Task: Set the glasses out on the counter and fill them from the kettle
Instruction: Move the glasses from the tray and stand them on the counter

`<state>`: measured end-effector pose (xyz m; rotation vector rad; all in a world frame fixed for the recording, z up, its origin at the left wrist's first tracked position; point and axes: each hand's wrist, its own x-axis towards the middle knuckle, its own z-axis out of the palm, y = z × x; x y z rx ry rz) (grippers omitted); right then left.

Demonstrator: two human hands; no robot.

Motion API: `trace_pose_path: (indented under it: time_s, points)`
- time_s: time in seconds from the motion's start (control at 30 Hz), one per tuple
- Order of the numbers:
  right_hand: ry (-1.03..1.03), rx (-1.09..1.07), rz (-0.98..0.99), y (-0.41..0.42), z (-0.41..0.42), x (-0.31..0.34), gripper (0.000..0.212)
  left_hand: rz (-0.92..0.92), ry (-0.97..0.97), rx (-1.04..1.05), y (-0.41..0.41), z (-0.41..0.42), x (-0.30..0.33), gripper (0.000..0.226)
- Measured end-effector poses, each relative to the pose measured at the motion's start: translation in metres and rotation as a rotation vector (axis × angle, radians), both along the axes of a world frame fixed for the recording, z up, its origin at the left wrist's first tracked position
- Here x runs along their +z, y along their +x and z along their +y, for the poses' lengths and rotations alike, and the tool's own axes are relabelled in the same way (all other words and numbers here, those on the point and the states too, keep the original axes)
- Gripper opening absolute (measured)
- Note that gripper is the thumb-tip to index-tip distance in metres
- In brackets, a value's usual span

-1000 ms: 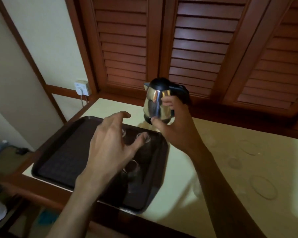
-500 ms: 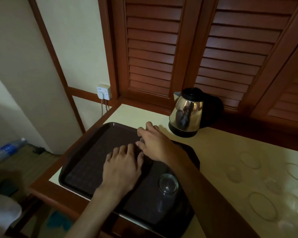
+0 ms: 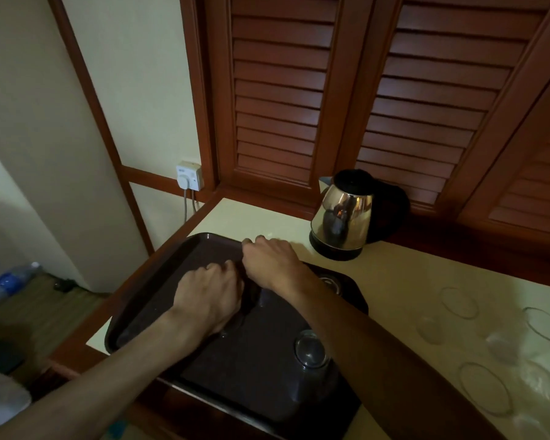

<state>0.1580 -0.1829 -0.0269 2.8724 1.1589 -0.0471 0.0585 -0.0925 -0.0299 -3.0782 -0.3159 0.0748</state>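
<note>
Both hands down on the tray, reaching for glasses.

Left hand (image 3: 208, 292) and right hand (image 3: 272, 262) curl over glasses hidden beneath; whether either grip pinches one cannot be told. An upturned glass (image 3: 310, 349) stands at the tray's (image 3: 159, 268) 4 o'clock: light, slippery, fragile, best held round its wall. The kettle (image 3: 342, 217) waits at 1 o'clock on the table (image 3: 394, 281).

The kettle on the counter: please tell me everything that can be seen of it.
The kettle has a shiny metal body that reflects the room, a black lid, a black base ring and a small spout pointing left. A dark handle is on its right side. It stands upright on the pale counter, near the wooden shutters, just beyond the far right corner of the dark tray. Neither of the hands touches it. Whether it holds water cannot be seen.
</note>
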Motion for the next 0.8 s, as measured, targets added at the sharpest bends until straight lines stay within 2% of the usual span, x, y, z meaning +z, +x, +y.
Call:
trace_pose_path:
  time_s: [0.13,0.17,0.23,0.27,0.37,0.43,0.53,0.63,0.7,0.8]
  points:
    - [0.281,-0.086,0.015,0.015,-0.016,0.017,0.019,-0.178,-0.232,0.094,0.001,0.017,0.022,0.023]
    - [0.420,-0.123,0.044,0.019,-0.024,0.023,0.017,-0.258,-0.315,0.127,0.000,0.023,0.029,0.026]
    - [0.744,-0.183,0.110,0.026,-0.046,0.038,0.031,-0.447,-0.531,0.197,-0.002,0.030,0.043,0.032]
    - [0.904,-0.227,0.164,0.028,-0.058,0.048,0.036,-0.515,-0.638,0.229,0.000,0.032,0.049,0.035]
    - [1.404,-0.458,0.451,0.021,-0.098,0.076,0.032,-0.641,-0.948,0.307,0.013,0.019,0.065,0.042]
    - [1.670,-0.594,0.624,0.014,-0.126,0.085,0.028,-0.666,-1.328,0.374,0.024,-0.003,0.074,0.048]
    - [2.001,-0.562,0.871,0.010,-0.167,0.084,0.012,-0.529,-1.876,0.351,0.033,-0.054,0.081,0.051]
    - [2.132,-0.533,0.883,0.002,-0.207,0.079,0.024,-0.277,-2.272,0.208,0.039,-0.107,0.079,0.047]
    - [2.213,-0.468,0.918,-0.006,-0.234,0.078,0.039,-0.120,-2.423,0.120,0.045,-0.143,0.077,0.044]
    - [2.271,-0.493,0.920,-0.015,-0.280,0.073,0.044,0.052,-2.501,0.077,0.048,-0.198,0.075,0.040]
